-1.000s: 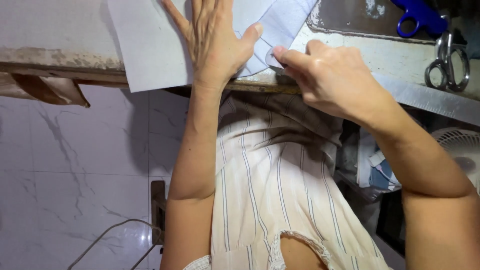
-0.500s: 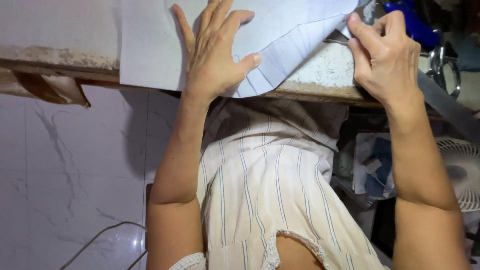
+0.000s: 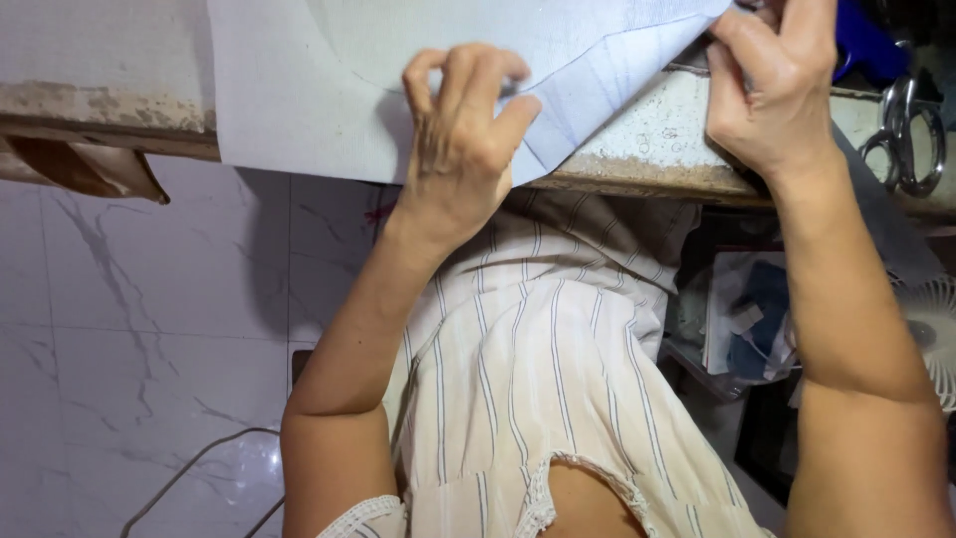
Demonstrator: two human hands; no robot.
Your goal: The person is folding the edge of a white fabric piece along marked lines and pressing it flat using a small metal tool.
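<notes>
1. The left hand (image 3: 463,149) sits on the pale sheet of fabric (image 3: 329,90), wrist bent up from the forearm, fingers curled into a claw and the thumb stuck out to the right. Its grip bunches the cloth under the fingertips; whether it really pinches a fold, I cannot tell.
2. The right hand (image 3: 772,85) is up at the top right, fingers drawn together, its grip clenched on the corner of the fabric, which lifts off the desk (image 3: 657,139) there.
3. The fabric lies across the desk top and hangs over the near edge, its lower hem drooping below the worn, chipped rim. A folded edge runs slanting from the left hand's thumb up to the right hand.
4. Bare desk surface shows to the right of that slanting fold, between the two hands, and again at the far left.
5. A pair of metal scissors (image 3: 911,134) lies on the desk just right of the right wrist, close by; something blue (image 3: 866,45) sits above them, near the right hand.
6. Below the desk: the person's striped shirt (image 3: 548,379), a marbled tile floor (image 3: 129,349) with a cable (image 3: 179,478), and a white fan (image 3: 931,324) at the right edge.
</notes>
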